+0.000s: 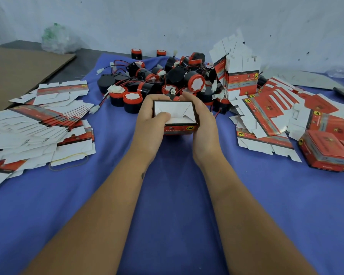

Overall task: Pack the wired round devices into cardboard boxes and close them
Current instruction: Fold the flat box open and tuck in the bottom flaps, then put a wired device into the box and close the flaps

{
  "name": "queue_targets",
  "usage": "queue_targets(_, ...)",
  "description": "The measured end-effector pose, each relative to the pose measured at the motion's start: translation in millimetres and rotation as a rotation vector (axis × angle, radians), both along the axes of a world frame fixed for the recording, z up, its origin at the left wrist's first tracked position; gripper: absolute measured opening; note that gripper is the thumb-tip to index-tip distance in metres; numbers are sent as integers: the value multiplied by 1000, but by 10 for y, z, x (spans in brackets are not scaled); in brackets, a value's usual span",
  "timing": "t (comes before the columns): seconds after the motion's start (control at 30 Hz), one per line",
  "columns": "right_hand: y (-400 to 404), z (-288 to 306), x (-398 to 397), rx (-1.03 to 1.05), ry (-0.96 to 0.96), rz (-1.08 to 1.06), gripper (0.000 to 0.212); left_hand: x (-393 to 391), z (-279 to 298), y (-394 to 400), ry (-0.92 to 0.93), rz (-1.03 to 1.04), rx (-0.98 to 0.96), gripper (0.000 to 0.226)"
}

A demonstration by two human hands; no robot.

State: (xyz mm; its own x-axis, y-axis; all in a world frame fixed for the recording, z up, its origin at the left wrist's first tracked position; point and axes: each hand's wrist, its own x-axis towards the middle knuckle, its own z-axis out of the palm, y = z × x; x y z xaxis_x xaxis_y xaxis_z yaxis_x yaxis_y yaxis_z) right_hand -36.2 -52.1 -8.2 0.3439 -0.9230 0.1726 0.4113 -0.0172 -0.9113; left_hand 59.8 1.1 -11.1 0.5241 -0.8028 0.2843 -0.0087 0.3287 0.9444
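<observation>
I hold a small red cardboard box (177, 116) between both hands above the blue cloth. Its white folded flaps face me. My left hand (151, 124) grips the box's left side, thumb pressing on the white flaps. My right hand (202, 120) wraps its right side, fingers curled over the far edge. Just behind the box lies a heap of black and red round devices (163, 80) with red and black wires and white plugs.
Flat unfolded boxes lie fanned at the left (38, 120) and heaped at the right (270, 112), with a stack standing upright (240, 76). Closed red boxes (326, 153) sit at the right edge. A yellow rubber band (68, 161), brown cardboard sheet (18, 72) and plastic bag (58, 39) are left.
</observation>
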Motion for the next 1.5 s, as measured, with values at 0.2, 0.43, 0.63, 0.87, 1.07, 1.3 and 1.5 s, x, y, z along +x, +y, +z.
queue_targets(0.2, 39, 63, -53, -194, 337, -109, 37, -45, 16, 2, -186, 63, -10, 37)
queue_targets(0.43, 104, 38, -61, -250, 221, -10, 33, 13, -61, -6, -432, 339, -155, 47)
queue_targets(0.63, 128, 19, -23, -470, 343, -117, 40, 189, -41, -56, 54, 165, 2, 70)
queue_targets(0.87, -18, 15, -129, -165, 207, -280, 37, 288, -31, -91, 266, 377, -15, 52)
queue_targets(1.07, -237, -99, -212, -322, 625, -310, 67, 304, -24, -74, 450, 354, -61, 33)
queue_targets(1.3, -125, -61, -160, -335, 497, -329, 24, 267, -11, -114, 454, 377, -32, 43)
queue_targets(1.5, -139, -93, -126, -342, 539, -151, 58, 297, -22, -101, 536, 331, -39, 24)
